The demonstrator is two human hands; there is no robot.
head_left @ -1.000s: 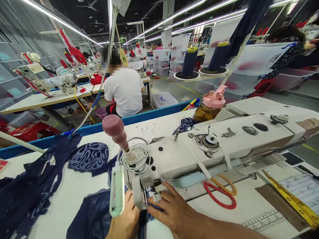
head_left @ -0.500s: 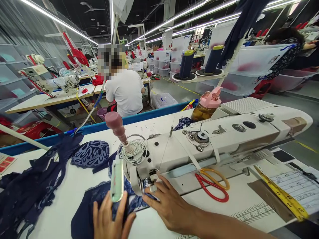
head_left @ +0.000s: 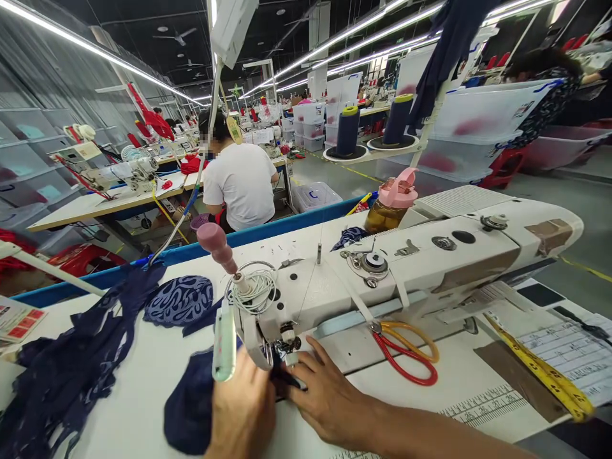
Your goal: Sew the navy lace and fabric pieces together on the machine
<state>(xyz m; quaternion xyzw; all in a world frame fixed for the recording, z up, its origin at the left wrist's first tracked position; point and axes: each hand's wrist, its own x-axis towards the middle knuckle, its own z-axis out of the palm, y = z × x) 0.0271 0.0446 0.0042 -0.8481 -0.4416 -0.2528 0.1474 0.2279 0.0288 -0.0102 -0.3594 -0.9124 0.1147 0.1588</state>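
Observation:
A navy fabric piece lies on the white sewing table, left of the needle area of the white sewing machine. My left hand is blurred beside the machine head; its fingers are hidden behind the pale oblong lamp and the head. My right hand is close to the needle, with dark fabric between its fingers and thumb. A pale edge shows on this dark material. The needle tip itself cannot be made out.
Scissors with red and orange handles lie right of the machine head. Navy scraps and a patterned cup piece are at left. A pink-lidded bottle stands behind; a yellow measuring tape lies at right. A person sits ahead.
My left hand has moved from lying spread on the fabric to the needle area. The navy fabric has shifted and bunched there. My right hand stays by the needle. The view has shifted slightly.

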